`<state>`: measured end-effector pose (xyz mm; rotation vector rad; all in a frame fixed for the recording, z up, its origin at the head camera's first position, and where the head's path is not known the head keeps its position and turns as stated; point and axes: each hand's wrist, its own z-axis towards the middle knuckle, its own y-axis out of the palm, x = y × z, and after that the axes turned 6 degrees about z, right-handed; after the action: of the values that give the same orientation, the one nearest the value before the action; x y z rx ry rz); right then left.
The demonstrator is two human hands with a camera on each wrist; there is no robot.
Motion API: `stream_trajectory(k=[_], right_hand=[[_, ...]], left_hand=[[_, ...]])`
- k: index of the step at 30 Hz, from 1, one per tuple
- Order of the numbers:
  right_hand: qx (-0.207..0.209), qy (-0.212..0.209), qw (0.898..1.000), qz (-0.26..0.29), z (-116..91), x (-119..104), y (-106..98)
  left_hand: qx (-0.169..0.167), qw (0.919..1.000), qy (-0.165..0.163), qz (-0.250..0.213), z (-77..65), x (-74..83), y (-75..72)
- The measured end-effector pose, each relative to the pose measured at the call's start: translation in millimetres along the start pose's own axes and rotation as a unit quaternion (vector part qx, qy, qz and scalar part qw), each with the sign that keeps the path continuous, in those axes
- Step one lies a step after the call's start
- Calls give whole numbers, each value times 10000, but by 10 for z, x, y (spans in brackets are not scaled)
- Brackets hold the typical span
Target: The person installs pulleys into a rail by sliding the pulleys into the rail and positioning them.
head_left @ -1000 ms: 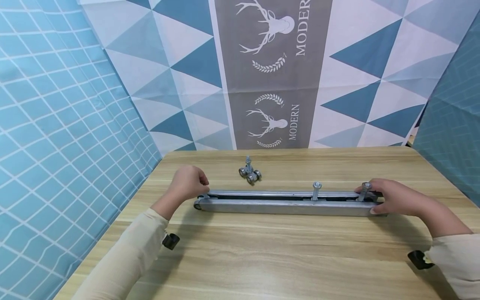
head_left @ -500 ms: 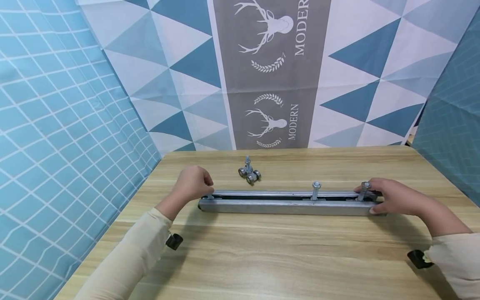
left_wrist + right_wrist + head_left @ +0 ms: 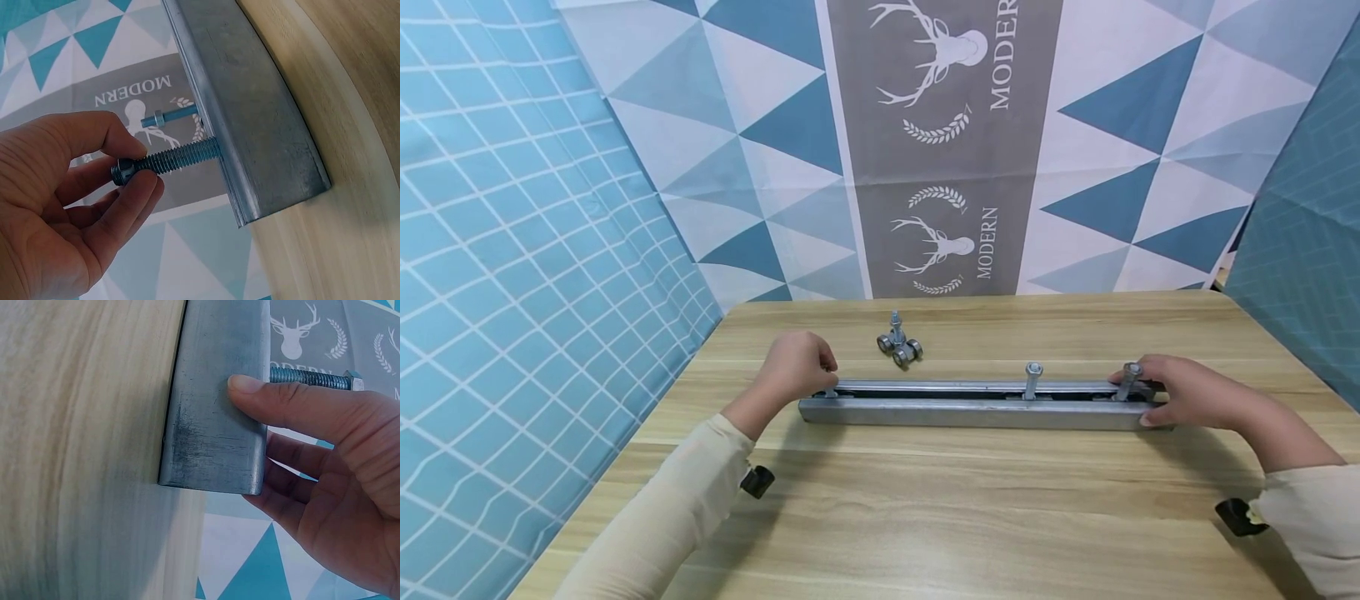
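Observation:
A long grey metal rail with a slot along its top lies across the table. At its left end my left hand pinches a threaded bolt near its head between thumb and fingers. That bolt stands up out of the slot; its lower end is hidden inside the rail. My right hand grips the right end of the rail, thumb on the near wall and fingers behind. Two more bolts rise from the slot: one right of the middle, the other close to my right hand.
Behind the rail, a loose roller trolley with small wheels and an upright stud rests on the wooden table. A patterned cloth hangs behind the table, and a blue checked cloth on the left.
My left hand has moved right along the rail with the bolt it pinches, and the rail's left end has come further into sight beside it. My right hand holds its place.

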<state>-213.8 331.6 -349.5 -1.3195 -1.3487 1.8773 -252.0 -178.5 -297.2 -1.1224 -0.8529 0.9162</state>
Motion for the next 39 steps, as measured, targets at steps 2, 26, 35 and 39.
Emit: stream_trajectory(k=[2, 26, 35, 39], right_hand=[[3, -16, 10000, -7, -2, 1, 0], [80, -43, 10000, 18, -9, 4, 11], [102, -27, 9999, 2, -6, 5, 10], [96, -18, 10000, 3, -7, 11, 12]], left_hand=[[-6, 10000, 4, -17, 6, 20, 3], [-169, 9998, 137, -47, 113, 236, 71], [-208, 9995, 218, -108, 144, 320, 92], [-174, 9995, 243, -111, 155, 353, 102]])
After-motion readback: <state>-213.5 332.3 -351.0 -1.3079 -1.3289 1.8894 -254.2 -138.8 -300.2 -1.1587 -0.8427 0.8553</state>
